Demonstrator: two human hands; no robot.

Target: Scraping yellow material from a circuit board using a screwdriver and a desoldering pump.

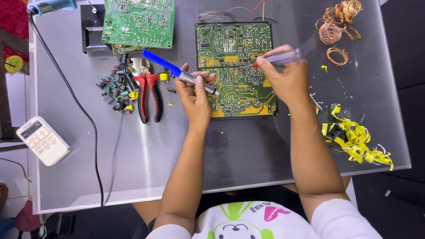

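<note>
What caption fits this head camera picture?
Two hands work tools on a green circuit board.

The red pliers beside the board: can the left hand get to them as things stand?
Probably not at once: the left hand grips a blue-handled tool. The red pliers lie uncovered just beside it.

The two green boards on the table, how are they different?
The near board lies whole in view, under both hands; the far board runs off the top edge and nobody touches it. The near board has wide yellow patches; the far board looks green nearly all over. The left hand holds a blue-handled tool over the near board, and the right hand a clear-handled one. Both lie flat, solder side up.
</note>
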